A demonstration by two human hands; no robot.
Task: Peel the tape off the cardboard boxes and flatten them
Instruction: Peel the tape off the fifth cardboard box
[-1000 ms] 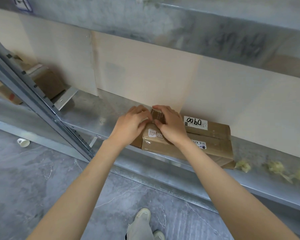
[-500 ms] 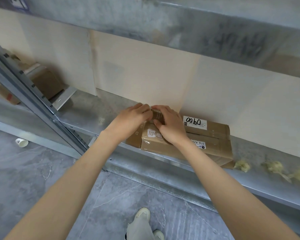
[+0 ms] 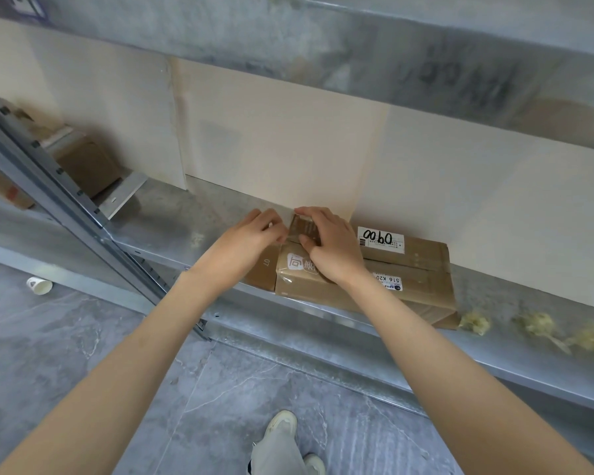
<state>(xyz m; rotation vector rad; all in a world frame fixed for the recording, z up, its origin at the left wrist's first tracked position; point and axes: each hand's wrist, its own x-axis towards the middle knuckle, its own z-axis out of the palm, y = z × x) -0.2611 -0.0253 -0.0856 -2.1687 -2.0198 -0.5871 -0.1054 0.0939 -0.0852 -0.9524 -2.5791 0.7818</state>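
We've got soft, even light, the cardboard box [image 3: 412, 275] sharp, dim shadow pooling far left of the box, the upper shelf [image 3: 426, 63] above the box smeared, pale tufts [image 3: 539, 325] right of it blurred, metal post [image 3: 59, 176] left of it tilted by the wide lens

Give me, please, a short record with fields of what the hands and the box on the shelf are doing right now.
Setting: metal shelf above a grey floor
Box: cardboard box lying on the shelf, white label on top
Right hand: right hand pinches a brown tape strip raised at the box's left end
Left hand: left hand, fingers curled at the same end; grip unclear
Floor: paper cup on its side
Task state: box not yet flattened
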